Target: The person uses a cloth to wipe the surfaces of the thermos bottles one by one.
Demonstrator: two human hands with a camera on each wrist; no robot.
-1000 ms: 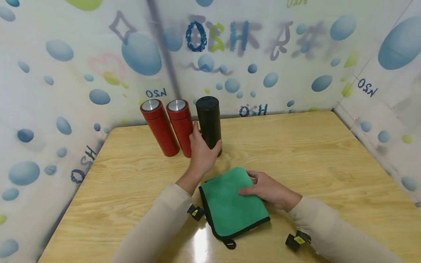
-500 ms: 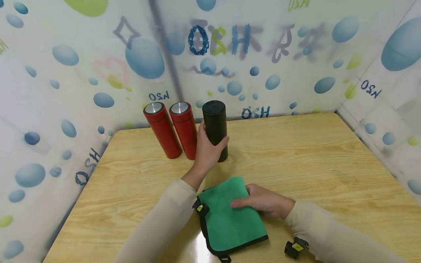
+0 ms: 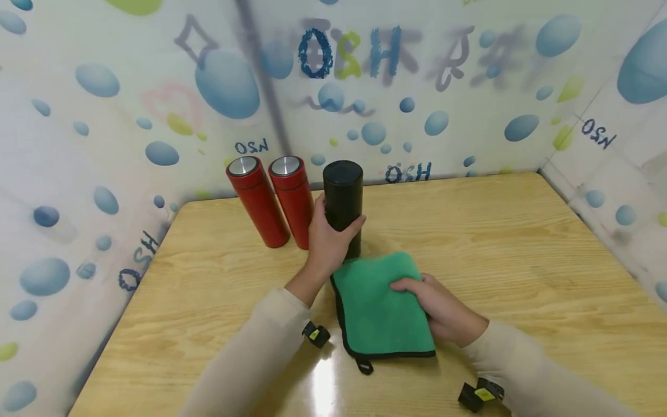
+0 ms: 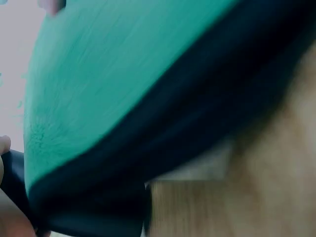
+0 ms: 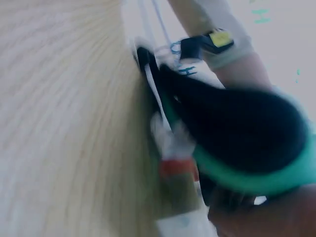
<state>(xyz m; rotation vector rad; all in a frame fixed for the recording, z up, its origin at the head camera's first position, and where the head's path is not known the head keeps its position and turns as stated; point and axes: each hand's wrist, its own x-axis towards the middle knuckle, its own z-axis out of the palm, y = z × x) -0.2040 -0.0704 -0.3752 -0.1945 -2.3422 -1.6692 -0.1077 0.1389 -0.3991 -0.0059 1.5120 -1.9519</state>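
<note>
In the head view my left hand [image 3: 329,240] grips a black cylindrical flask [image 3: 344,191] around its side, thumb on the right. The flask stands upright, and its base is hidden behind a cloth. My right hand [image 3: 443,307] pinches that folded green cloth [image 3: 383,307], thumb on top and fingers beneath. Black edging and a small loop trim the cloth, whose far edge overlaps the flask's lower part. The left wrist view is mostly filled by the green cloth [image 4: 98,74] close up. Motion blurs the cloth's dark edging [image 5: 247,128] in the right wrist view.
Two red flasks [image 3: 260,205] with silver lids stand side by side left of the black one. The wooden table [image 3: 495,249] meets a patterned wall [image 3: 443,156] at the back. Small black cameras [image 3: 316,335] are strapped at the wrists.
Over the last half second my right hand has moved the cloth forward and right, up to the black flask. Earlier, the left hand shifted the flask slightly right, away from the red ones.
</note>
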